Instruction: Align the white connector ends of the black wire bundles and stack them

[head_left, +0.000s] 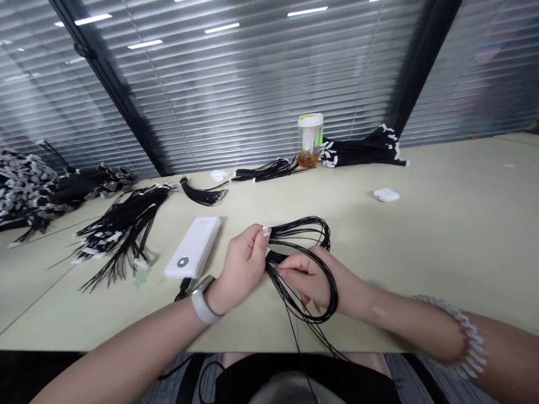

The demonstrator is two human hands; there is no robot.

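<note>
1. Head view, hands: the left hand (246, 266) is closed on the black cable coil (304, 225), its thumb pressed on top where the strands gather
2. Head view, hands: the right hand (310, 280) has its fingers drawn narrow against the strands just below that spot; whether it grips them firmly I cannot tell
3. Head view, coil: it is at the near middle of the pale table (442, 241), spreading into an upper and a lower loop; the lower loop crosses in front of the right hand and hides part of it, and loose ends trail over the table's near edge
4. Head view, near the hands: a white power bank (196, 244) lies just beside the left hand, on its outer side, a dark plug (184, 287) at its near end
5. Head view, left side: a large cable bundle (135, 216) with white ends lies beyond the power bank, and a heaped pile (25, 185) is at the far left
6. Head view, back: a short curved bundle (202, 193), a lidded jar (310, 140) between two more bundles, and window blinds (261, 84) behind
7. Head view, right: a small white case (386, 194) lies well apart from both hands
</note>
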